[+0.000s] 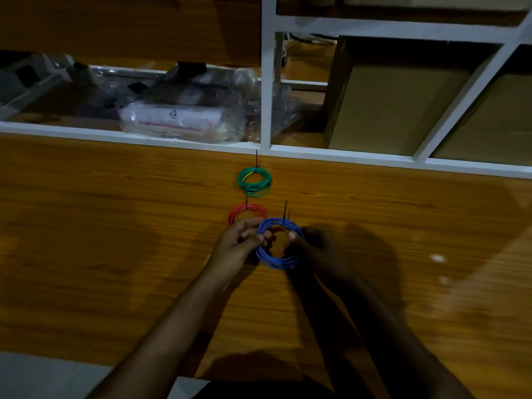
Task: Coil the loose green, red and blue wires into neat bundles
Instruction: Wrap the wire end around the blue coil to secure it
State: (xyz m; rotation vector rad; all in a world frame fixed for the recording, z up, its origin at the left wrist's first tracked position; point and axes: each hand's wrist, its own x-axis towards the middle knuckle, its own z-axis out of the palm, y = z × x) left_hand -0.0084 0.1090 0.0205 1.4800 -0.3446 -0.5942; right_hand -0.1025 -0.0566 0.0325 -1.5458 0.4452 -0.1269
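Now both hands pinch blue coil point(277, 244): left hand point(240, 244) w/ its left rim, right hand point(312, 249) opposite; keep loops flat, cinch tie snug.

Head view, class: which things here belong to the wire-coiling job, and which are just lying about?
Part of the job:
- blue coil, held by the left hand and the right hand
- red coil, on the table
- green coil, on the table

Lying about:
- plastic-wrapped package on the shelf
- cardboard box
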